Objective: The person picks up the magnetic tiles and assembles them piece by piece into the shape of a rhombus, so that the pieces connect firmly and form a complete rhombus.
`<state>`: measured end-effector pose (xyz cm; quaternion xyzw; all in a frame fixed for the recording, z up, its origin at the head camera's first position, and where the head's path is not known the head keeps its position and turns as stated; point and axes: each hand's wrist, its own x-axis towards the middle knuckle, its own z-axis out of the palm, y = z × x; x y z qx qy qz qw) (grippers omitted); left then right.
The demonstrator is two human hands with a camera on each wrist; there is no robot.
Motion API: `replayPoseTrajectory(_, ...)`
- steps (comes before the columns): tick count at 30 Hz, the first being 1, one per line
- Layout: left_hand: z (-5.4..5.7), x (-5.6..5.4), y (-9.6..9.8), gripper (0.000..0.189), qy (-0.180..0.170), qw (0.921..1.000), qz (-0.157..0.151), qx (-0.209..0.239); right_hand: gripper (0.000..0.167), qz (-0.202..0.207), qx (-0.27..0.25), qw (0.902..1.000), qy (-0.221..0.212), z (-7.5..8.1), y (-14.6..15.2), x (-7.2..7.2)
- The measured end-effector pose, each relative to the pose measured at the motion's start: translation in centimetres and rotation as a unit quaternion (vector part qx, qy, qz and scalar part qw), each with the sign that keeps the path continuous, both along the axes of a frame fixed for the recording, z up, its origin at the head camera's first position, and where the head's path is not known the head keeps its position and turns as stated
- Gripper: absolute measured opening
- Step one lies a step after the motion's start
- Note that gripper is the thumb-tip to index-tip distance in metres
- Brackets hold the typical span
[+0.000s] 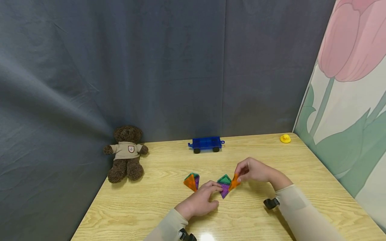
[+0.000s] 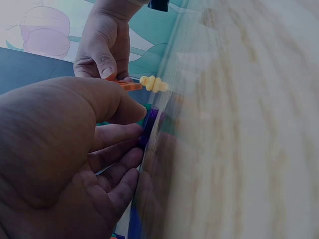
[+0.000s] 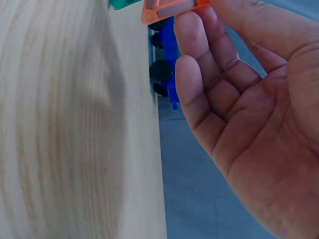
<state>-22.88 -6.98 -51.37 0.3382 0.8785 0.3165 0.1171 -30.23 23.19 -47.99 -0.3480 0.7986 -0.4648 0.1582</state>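
Observation:
My right hand [image 1: 251,170] pinches an orange triangular magnetic tile [image 1: 234,182] between thumb and fingertips, tilted up at the right edge of a purple triangular tile [image 1: 224,189]. A green triangular tile [image 1: 224,179] lies against the purple one's far side. My left hand [image 1: 202,199] rests low over the table, its fairly straight fingertips touching the purple tile's left part. In the left wrist view the purple tile [image 2: 148,128] shows edge-on by those fingertips. The right wrist view shows the orange tile [image 3: 172,9] above my curled fingers. Left of these stands a small pyramid [image 1: 190,182] of orange, green and purple tiles.
A blue toy wagon [image 1: 206,144] with black wheels stands at the table's back edge. The brown teddy bear [image 1: 126,155] in a beige shirt sits at the left, and a yellow rubber duck [image 1: 285,138] is at the back right corner. Dark curtain backs the wooden table [image 1: 135,211].

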Motion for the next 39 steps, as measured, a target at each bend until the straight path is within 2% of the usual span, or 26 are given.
replayPoseTrajectory(12,-0.1,-0.2,0.0,0.046,-0.005,1.0000,0.002,0.001,0.011,0.011,-0.006,0.9999,-0.005,-0.6,-0.5,0.2)
replayPoseTrajectory(21,0.1,-0.1,0.0,0.047,-0.011,0.9999,0.003,0.005,0.014,-0.003,0.002,1.0000,-0.006,-0.7,-1.2,0.4)
replayPoseTrajectory(31,0.0,-0.2,0.0,0.046,-0.011,0.9999,0.000,0.005,0.011,-0.008,0.006,0.9999,-0.004,-0.9,-1.7,0.5)
replayPoseTrajectory(39,-0.1,-0.2,0.0,0.046,-0.015,0.9999,-0.001,0.005,0.008,-0.017,0.013,0.9993,0.030,-1.0,-2.0,0.5)
